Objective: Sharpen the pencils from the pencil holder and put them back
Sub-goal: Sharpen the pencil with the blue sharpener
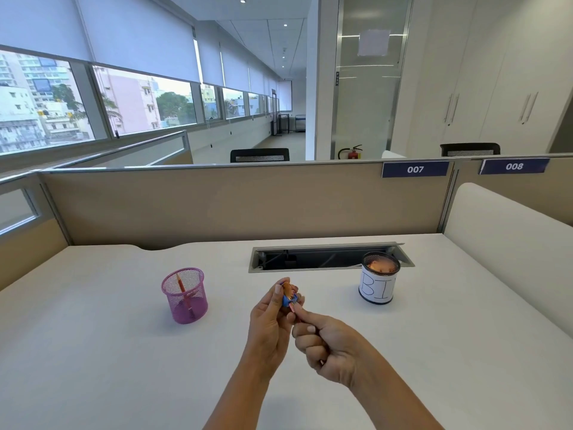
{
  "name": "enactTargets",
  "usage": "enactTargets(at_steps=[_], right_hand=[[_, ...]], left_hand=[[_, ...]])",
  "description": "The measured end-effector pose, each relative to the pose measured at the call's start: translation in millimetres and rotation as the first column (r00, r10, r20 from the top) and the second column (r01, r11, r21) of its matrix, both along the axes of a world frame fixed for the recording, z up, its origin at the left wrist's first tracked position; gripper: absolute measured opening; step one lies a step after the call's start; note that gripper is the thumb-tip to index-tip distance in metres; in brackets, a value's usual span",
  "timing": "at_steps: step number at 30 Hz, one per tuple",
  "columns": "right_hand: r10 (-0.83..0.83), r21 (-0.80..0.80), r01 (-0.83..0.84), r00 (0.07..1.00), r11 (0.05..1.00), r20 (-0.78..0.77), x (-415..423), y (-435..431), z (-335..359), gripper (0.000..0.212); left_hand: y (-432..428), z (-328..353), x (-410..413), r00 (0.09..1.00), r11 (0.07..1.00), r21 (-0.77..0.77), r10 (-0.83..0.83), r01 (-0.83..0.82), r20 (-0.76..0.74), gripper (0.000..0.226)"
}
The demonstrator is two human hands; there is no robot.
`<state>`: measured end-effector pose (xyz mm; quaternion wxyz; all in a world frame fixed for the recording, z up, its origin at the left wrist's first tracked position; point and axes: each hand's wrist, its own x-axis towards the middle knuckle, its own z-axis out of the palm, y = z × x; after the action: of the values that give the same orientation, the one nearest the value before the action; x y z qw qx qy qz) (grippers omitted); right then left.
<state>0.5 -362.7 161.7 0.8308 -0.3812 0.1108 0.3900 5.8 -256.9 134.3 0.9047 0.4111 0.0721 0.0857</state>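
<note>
My left hand (269, 318) grips a small blue sharpener (289, 297) above the middle of the white desk (108, 352), and a curl of shavings sits on top of the sharpener. My right hand (322, 342) pinches a short red pencil (293, 309) whose tip is inside the sharpener; most of the pencil is hidden by my fingers. To the left stands a pink mesh pencil holder (185, 294) with a red pencil (180, 283) leaning inside it.
A mesh can wrapped in white paper lettered "BIN" (379, 282) stands to the right, with shavings inside. Behind my hands lies an open cable tray (328, 257) set into the desk. Beige partition walls close the back and sides.
</note>
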Motion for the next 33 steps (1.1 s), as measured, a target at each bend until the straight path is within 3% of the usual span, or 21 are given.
enactTargets(at_steps=[3,6,8,9,11,13,15,17,20,22,24,25,29,31,33], right_hand=[[0.001,0.011,-0.001,1.000,1.000,0.003,2,0,-6,0.048],[0.039,-0.206,-0.002,0.984,0.979,0.175,2,-1,-8,0.030],[0.108,-0.399,0.049,0.926,0.916,0.362,4,0,-9,0.015],[0.150,-0.497,0.122,0.869,0.859,0.472,6,2,-12,0.013],[0.284,-0.657,0.372,0.684,0.656,0.672,10,3,-21,0.013],[0.476,-0.634,0.617,0.429,0.466,0.768,11,4,-29,0.018],[0.631,-0.536,0.778,0.243,0.327,0.737,12,4,-36,0.025],[0.744,-0.507,0.841,0.215,0.188,0.633,8,1,-38,0.026],[0.768,-0.415,0.894,0.145,0.168,0.624,7,6,-36,0.032],[0.735,-0.460,0.873,0.205,0.162,0.647,-1,9,-37,0.045],[0.652,-0.457,0.881,0.276,0.123,0.706,0,12,-39,0.037],[0.600,-0.505,0.847,0.319,0.167,0.734,2,12,-40,0.035],[0.360,-0.651,0.603,0.543,0.461,0.759,0,14,-25,0.029],[0.188,-0.639,0.387,0.741,0.665,0.644,-2,12,-16,0.032],[0.057,-0.497,0.190,0.896,0.847,0.440,-4,8,-6,0.033]], left_hand=[[0,-3,1,1.000,1.000,0.014,0.008,-0.008,-0.017,0.025],[3,-6,3,0.998,0.993,0.105,0.063,-0.061,-0.020,0.021],[4,-8,4,0.993,0.978,0.178,0.118,-0.112,-0.027,0.017],[3,-9,4,0.988,0.968,0.209,0.151,-0.142,-0.028,0.014],[1,-10,4,0.973,0.939,0.270,0.228,-0.212,-0.031,0.011],[-1,-11,4,0.948,0.898,0.330,0.318,-0.290,-0.032,0.016],[-4,-10,5,0.914,0.845,0.393,0.405,-0.363,-0.027,0.017],[-8,-7,4,0.891,0.808,0.427,0.453,-0.405,-0.011,0.013],[-13,-7,3,0.894,0.806,0.433,0.447,-0.403,-0.001,0.012],[-13,-8,3,0.914,0.831,0.419,0.407,-0.366,-0.008,0.015],[-10,-9,3,0.935,0.860,0.397,0.354,-0.321,-0.010,0.013],[-9,-8,2,0.946,0.877,0.376,0.325,-0.298,-0.008,0.012],[-5,-5,2,0.977,0.940,0.271,0.215,-0.206,-0.001,0.017],[-3,-3,1,0.985,0.957,0.240,0.173,-0.164,-0.015,0.019],[-1,-2,1,0.992,0.980,0.161,0.125,-0.119,-0.023,0.021]])
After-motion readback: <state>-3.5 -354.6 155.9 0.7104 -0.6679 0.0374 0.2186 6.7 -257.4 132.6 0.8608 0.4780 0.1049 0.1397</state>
